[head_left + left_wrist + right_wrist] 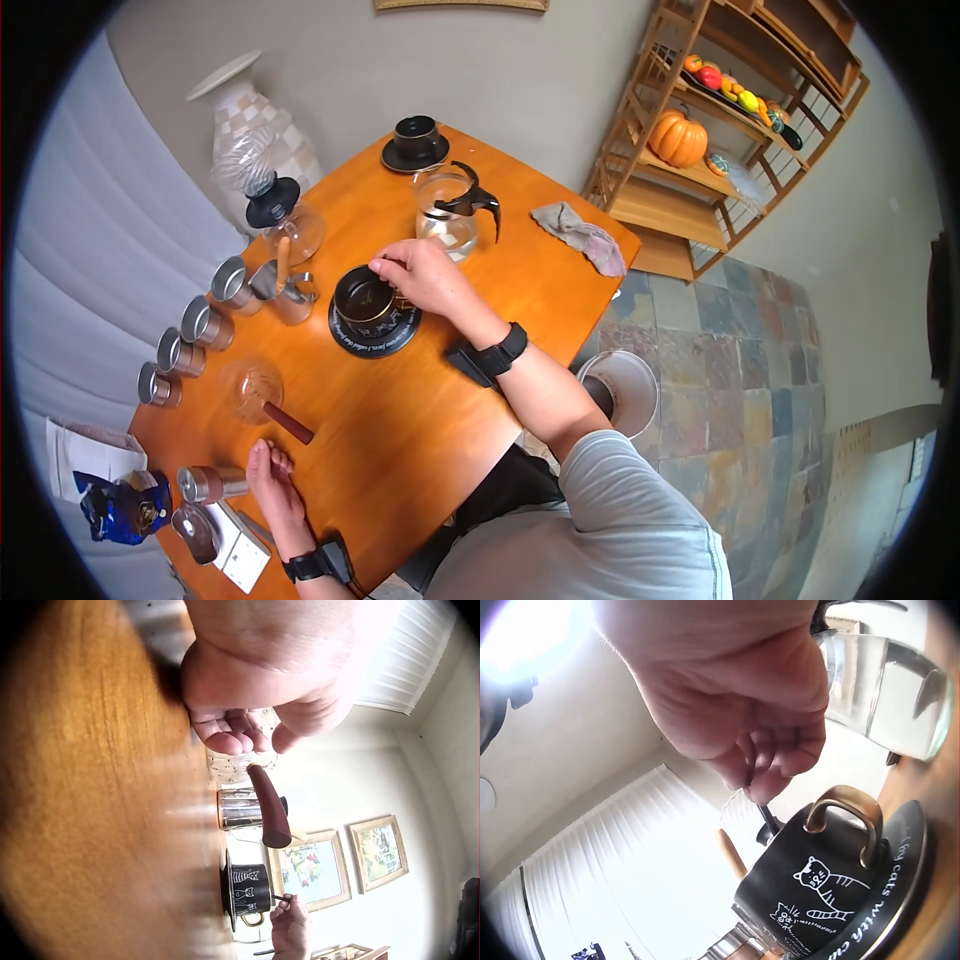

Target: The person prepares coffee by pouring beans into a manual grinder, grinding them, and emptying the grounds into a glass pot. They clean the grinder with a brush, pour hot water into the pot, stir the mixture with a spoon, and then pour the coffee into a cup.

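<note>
My right hand (425, 278) is over a black cup (806, 874) with white cat drawings and a gold handle. Thumb and fingertips pinch a thin dark handle (768, 818) that slants down at the cup's rim; its lower end is hidden. The cup stands upright on a black saucer (374, 346) with white lettering. Resting on the table by its side, my left hand (275, 483) has loosely curled fingers and holds nothing. Just beyond it is a clear glass vessel (248, 390) with a reddish-brown handle (289, 423).
A glass carafe (445, 235) holding clear liquid stands beyond the cup. Metal canisters (206, 322) line the left edge near a metal pitcher (291, 300) and a glass brewer (300, 232). Another black cup (416, 136) and a cloth (580, 236) lie farther back. A scale (240, 550) is near my left hand.
</note>
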The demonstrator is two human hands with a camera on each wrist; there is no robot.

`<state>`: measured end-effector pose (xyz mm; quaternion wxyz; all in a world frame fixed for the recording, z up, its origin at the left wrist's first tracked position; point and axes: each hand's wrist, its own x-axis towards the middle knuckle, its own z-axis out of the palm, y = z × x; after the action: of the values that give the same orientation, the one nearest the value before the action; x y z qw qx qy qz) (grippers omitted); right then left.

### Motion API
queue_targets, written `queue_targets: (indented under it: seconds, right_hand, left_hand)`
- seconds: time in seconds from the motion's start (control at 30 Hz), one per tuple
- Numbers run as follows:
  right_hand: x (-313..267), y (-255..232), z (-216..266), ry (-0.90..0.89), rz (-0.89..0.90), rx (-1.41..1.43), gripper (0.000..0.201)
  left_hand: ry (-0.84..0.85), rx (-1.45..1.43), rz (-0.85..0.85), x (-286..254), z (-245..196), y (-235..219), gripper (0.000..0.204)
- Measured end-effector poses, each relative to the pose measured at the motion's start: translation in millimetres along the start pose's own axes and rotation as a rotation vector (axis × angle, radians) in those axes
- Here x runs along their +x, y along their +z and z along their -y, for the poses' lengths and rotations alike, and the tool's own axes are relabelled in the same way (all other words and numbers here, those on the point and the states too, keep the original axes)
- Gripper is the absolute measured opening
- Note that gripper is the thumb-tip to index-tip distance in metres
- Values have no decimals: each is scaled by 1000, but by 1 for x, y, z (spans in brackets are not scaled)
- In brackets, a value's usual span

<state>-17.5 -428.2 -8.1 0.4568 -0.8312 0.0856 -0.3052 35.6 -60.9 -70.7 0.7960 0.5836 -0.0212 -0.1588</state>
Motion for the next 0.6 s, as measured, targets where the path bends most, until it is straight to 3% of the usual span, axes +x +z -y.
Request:
queue_targets:
  seconds: [0.2,0.4,0.5,0.6]
  right_hand:
    - [1,-5,5,113,4,20,23]
    - [1,0,-3,-10,-33,0,23]
    - [1,-1,-3,71,-9,-17,23]
    - [1,1,-3,28,6,9,23]
  left_hand:
    - [-2,-18,-3,0,0,-2,17]
    - [-16,1,-38,-2,-2,1,17]
    - [1,-5,-25,-1,-1,3,18]
    - [-2,18,-25,-3,-4,5,17]
